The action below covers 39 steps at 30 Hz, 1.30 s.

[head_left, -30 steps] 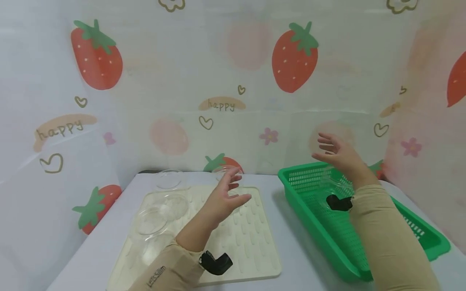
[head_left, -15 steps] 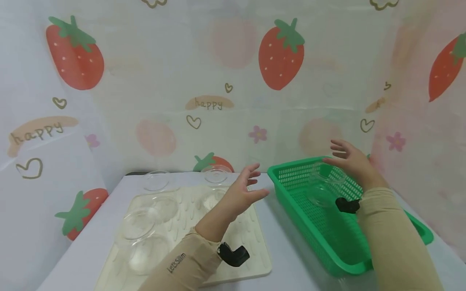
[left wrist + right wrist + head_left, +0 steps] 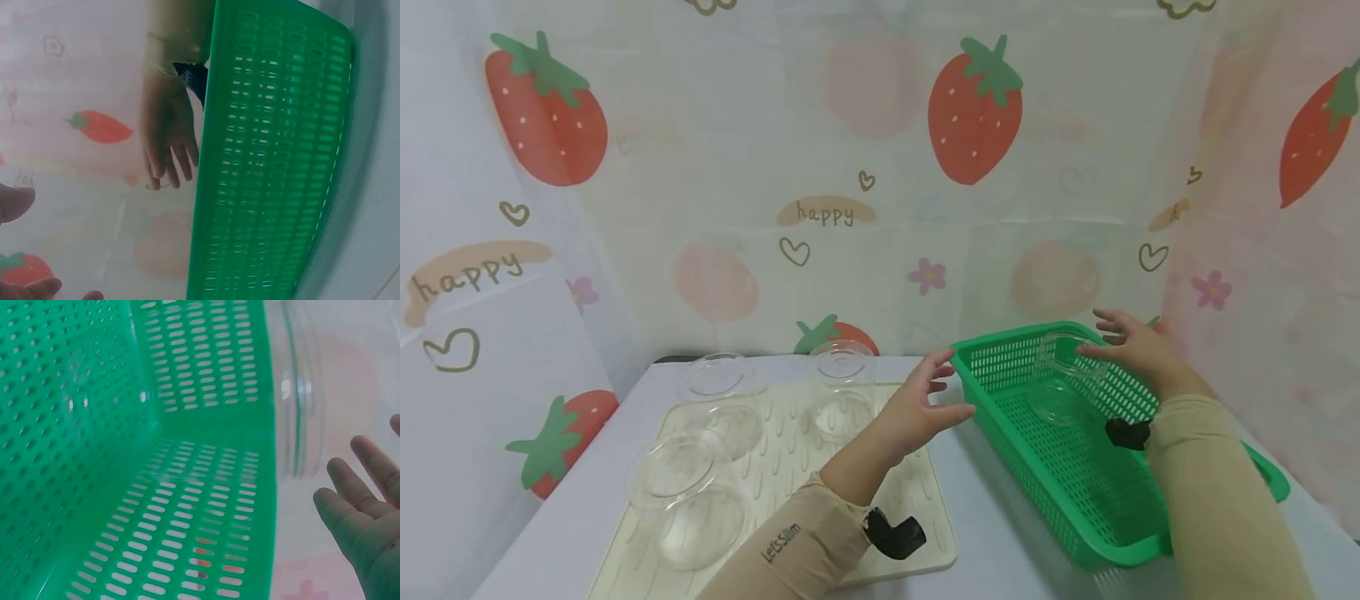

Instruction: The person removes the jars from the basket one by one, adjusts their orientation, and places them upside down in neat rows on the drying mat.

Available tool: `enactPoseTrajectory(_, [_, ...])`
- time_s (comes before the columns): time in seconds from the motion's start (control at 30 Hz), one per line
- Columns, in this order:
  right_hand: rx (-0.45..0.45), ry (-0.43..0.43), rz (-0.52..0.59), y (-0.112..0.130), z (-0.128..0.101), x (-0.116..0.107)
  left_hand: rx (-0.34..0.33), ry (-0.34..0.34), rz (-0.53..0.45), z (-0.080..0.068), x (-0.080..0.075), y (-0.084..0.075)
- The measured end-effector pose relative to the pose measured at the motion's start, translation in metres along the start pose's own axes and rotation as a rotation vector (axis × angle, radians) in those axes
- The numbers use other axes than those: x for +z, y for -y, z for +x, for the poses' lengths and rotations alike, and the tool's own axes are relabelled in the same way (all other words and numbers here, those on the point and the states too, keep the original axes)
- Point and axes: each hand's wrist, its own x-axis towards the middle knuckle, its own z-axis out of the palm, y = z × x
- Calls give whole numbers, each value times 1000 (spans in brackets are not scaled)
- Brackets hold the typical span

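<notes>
A clear glass bowl (image 3: pixel 1063 354) stands in the far end of a green slotted basket (image 3: pixel 1000 367), with a second clear piece (image 3: pixel 1056 404) below it. My right hand (image 3: pixel 1112 337) hovers at the bowl's far rim with straight fingers, holding nothing. In the right wrist view the fingers (image 3: pixel 356 512) are a little apart from the bowl's rim (image 3: pixel 294 394). My left hand (image 3: pixel 936 392) is open beside the basket's near-left corner. The left wrist view shows the basket wall (image 3: pixel 275 156) and the right hand (image 3: pixel 165 131) beyond it.
A cream ridged mat (image 3: pixel 917 500) lies left of the basket on the grey table. Several clear glass bowls stand on its left and far parts, among them one (image 3: pixel 842 362) at the back and one (image 3: pixel 673 467) at the left. Strawberry-print sheets wall the table.
My left hand has moved right from over the mat to the basket's corner. My right hand has come down to the glass bowl in the basket.
</notes>
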Motion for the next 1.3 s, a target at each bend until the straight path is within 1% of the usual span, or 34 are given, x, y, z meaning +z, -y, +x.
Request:
enactPoseTrajectory(0.27, [37, 55, -40, -14, 5, 2, -3, -1, 4, -1, -1, 6])
enactPoseTrajectory(0.37, [45, 59, -66, -18, 6, 3, -13, 3, 8, -2, -2, 8])
enactPoseTrajectory(0.53, [26, 51, -79, -22, 7, 5, -14, 4, 15, -2, -4, 12])
enactPoseTrajectory(0.63, [6, 61, -64, -23, 8, 7, -15, 3, 21, -2, -4, 14])
enactPoseTrajectory(0.73, [-9, 88, -30, -22, 8, 10, -13, -4, 27, -2, -4, 14])
enactPoseTrajectory(0.97, [-41, 137, -59, -13, 9, 20, -17, -16, 32, -4, -5, 15])
enactPoseTrajectory(1.13, [-33, 173, -47, -14, 13, 26, -22, -11, 26, -4, -6, 15])
enactPoseTrajectory(1.3, [-31, 228, -45, -18, 16, 31, -27, -10, 20, -5, -7, 15])
